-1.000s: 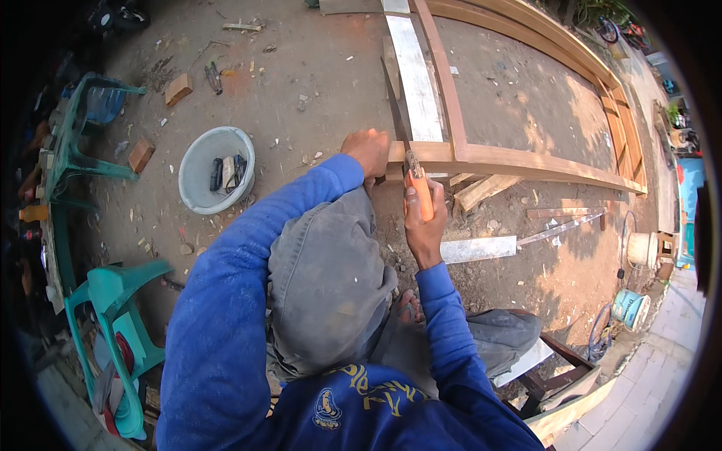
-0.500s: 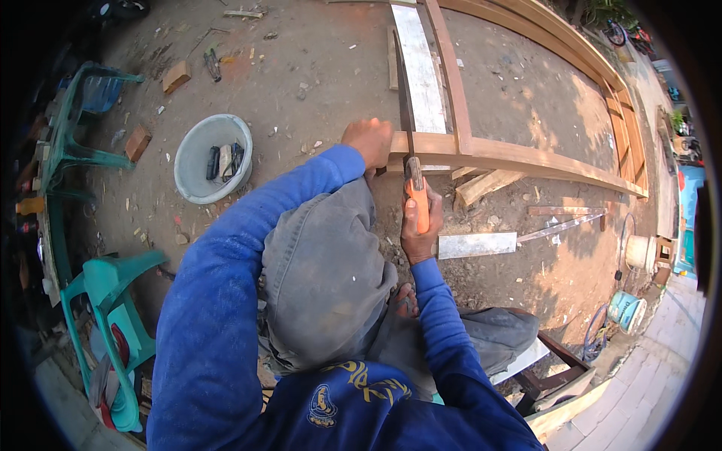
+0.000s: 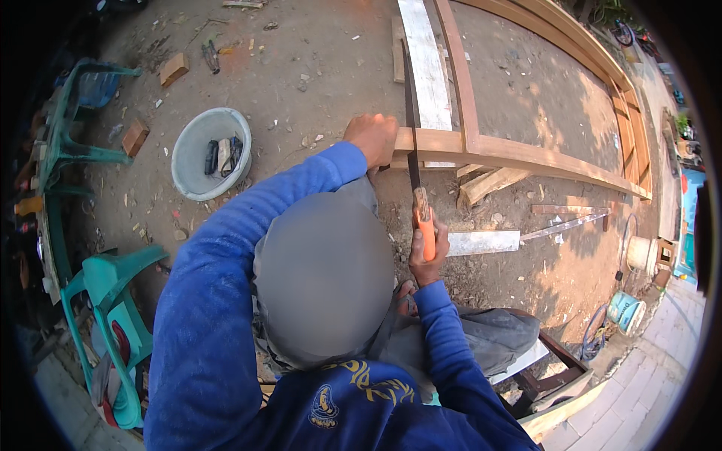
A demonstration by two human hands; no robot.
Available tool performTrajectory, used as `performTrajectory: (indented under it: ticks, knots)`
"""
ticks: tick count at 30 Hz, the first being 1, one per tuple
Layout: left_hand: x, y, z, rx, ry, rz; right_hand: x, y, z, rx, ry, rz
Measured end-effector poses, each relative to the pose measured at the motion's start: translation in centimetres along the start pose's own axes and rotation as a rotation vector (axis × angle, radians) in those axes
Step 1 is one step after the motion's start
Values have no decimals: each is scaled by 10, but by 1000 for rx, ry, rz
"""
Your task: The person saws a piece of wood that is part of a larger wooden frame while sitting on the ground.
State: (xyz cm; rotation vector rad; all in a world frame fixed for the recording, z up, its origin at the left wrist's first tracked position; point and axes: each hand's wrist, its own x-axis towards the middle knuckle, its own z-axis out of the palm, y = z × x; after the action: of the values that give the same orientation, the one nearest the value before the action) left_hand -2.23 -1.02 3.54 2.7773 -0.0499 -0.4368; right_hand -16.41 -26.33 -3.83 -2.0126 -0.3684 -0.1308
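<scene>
My right hand [image 3: 429, 254] is wrapped round the orange handle of a handsaw [image 3: 413, 143]. Its long dark blade points away from me and lies across a wooden beam [image 3: 519, 153], a short way in from the beam's left end. At that end my left hand [image 3: 373, 138] grips the beam, with its fingers curled over the wood just left of the blade. The beam forms the near side of a large wooden frame, and a thinner crosspiece [image 3: 459, 75] joins it right of the saw. Beyond the blade a pale flat board [image 3: 426, 68] runs beneath the beam.
A grey basin [image 3: 188, 173] with dark tools in it stands on the dirt at left. Green plastic chairs [image 3: 113, 270] line the left side. A carpenter's square [image 3: 568, 210] and a short pale board [image 3: 481, 242] lie at right, near a pail [image 3: 626, 310].
My right hand has drawn the saw back toward me, so its handle is now farther from the beam. My left hand keeps hold of the beam's end.
</scene>
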Motion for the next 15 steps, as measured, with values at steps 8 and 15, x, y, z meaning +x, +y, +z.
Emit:
performTrajectory:
  ticks: [8,15]
  knots:
    - [6,5,-8,32,-31,-7,22,7,36,136,117,-74]
    - [7,-8,4,-24,-88,-69,0,-108,-47,99,-105,364]
